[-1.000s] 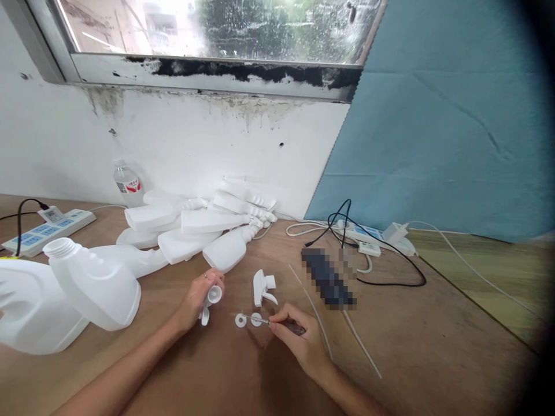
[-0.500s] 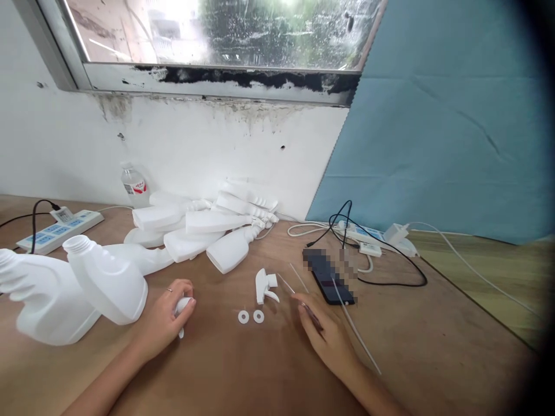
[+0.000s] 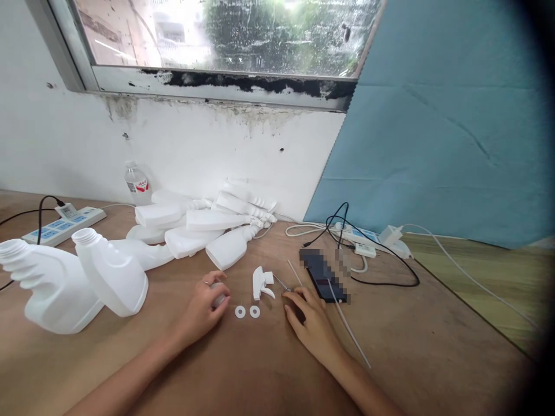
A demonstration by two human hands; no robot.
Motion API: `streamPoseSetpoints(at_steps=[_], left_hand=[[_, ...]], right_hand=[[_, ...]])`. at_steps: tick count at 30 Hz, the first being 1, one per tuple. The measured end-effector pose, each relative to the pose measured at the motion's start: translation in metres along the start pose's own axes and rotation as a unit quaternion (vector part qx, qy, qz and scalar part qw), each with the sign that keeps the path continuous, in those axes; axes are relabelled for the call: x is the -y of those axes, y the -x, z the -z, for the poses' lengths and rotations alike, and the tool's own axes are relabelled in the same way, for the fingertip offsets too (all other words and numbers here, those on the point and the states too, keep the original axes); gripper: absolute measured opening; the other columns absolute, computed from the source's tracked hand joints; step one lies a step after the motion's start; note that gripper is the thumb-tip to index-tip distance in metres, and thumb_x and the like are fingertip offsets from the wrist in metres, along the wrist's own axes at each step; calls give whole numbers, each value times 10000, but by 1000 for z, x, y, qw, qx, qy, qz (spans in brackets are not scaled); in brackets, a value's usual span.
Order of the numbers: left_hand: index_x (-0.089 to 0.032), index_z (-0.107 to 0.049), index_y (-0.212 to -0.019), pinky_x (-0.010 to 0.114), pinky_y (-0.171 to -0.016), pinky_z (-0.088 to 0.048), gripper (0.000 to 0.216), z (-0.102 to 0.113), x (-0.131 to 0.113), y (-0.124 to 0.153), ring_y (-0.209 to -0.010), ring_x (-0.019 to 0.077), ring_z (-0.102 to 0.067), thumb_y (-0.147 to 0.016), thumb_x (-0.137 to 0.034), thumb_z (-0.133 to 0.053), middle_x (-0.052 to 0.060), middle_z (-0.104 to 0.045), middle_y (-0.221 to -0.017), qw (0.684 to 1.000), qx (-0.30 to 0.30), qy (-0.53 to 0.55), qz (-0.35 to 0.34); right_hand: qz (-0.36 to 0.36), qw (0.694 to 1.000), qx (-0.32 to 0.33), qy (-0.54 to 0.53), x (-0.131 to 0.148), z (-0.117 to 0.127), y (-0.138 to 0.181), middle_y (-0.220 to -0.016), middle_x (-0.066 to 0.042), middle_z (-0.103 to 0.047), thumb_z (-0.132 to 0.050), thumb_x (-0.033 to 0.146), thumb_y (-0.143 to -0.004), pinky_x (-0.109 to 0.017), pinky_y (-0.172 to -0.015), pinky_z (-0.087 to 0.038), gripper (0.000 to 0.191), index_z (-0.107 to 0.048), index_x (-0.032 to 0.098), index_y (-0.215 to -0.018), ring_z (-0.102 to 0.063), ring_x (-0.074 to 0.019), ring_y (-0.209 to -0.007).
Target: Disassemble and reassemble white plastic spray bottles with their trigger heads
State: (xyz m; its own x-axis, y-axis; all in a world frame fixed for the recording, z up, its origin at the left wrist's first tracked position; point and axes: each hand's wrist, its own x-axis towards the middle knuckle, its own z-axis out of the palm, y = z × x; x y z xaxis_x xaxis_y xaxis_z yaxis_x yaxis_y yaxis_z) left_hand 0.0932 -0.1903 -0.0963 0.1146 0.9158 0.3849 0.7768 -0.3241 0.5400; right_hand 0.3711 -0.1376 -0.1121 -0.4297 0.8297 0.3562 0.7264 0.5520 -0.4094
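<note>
My left hand (image 3: 207,303) is curled round a white spray head (image 3: 219,296), mostly hidden by the fingers. To its right a white trigger sprayer (image 3: 261,284) lies on the table. Just below that are two flat white washers (image 3: 240,312), side by side. My right hand (image 3: 310,320) rests palm down with thumb and index finger apart. Its fingertips touch a thin metal tool (image 3: 281,281), whose rear part is under the hand. Behind the fingers lies a thin white tube (image 3: 295,271); another white tube (image 3: 349,326) slants past the wrist.
Several white bottles (image 3: 228,248) are piled by the wall, and two large ones (image 3: 113,277) lean at left. A clear bottle (image 3: 137,184) stands behind. A dark phone (image 3: 323,277), black cable (image 3: 390,283) and power strip (image 3: 364,234) lie at right. Another power strip (image 3: 65,225) is at left.
My left hand has moved right with the spray head, closer to the washers. My right hand has shifted a little left over the metal tool. The view has shifted slightly.
</note>
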Motion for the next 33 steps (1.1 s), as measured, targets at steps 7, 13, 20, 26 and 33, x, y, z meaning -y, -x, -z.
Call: streamPoseSetpoints(at_steps=[7, 13, 20, 26, 33], left_hand=[[-213, -588, -999, 427, -901, -422, 166, -49, -42, -39, -1105, 266, -528, -839, -211, -541, 99, -569, -1188, 999, -19, 1, -33], [-204, -543, -1046, 378, -908, -429, 176, -56, -55, -67, -1102, 223, -529, -886, -273, -515, 88, -570, -1162, 997, -68, -8, -41], [-163, -499, -1085, 430, -894, -418, 230, -28, -17, -123, -1044, 272, -522, -855, -172, -488, 130, -558, -1107, 988, -125, -93, -14], [-128, -537, -1093, 439, -905, -386, 276, -6, 4, -189, -1117, 312, -468, -824, -112, -476, 177, -534, -1186, 971, -93, -208, -70], [-130, -553, -1171, 497, -1004, -362, 336, 10, 4, -284, -1197, 285, -466, -863, -260, -586, 133, -510, -1284, 937, -46, -330, -106]], right_hand=[[-15, 999, -1, -42, -2, 0, -2, -1039, -86, -561, -489, 176, -857, -403, -894, -442, 251, -653, 221, -1042, -547, -246, -1026], [-7, 999, -4, -51, -6, -3, -1, -1090, -96, -533, -486, 164, -858, -419, -922, -425, 262, -638, 216, -1065, -525, -251, -1067], [-24, 999, 4, -49, -4, -1, -1, -1099, -82, -542, -501, 171, -849, -418, -917, -425, 248, -646, 230, -1042, -531, -254, -1075], [-28, 998, 2, -57, -4, -1, -2, -1105, -85, -545, -498, 152, -842, -414, -929, -419, 258, -644, 229, -1041, -528, -251, -1081], [-26, 999, 11, -46, -4, 2, -2, -1100, -80, -559, -494, 129, -836, -413, -897, -432, 284, -637, 242, -1054, -542, -252, -1070]])
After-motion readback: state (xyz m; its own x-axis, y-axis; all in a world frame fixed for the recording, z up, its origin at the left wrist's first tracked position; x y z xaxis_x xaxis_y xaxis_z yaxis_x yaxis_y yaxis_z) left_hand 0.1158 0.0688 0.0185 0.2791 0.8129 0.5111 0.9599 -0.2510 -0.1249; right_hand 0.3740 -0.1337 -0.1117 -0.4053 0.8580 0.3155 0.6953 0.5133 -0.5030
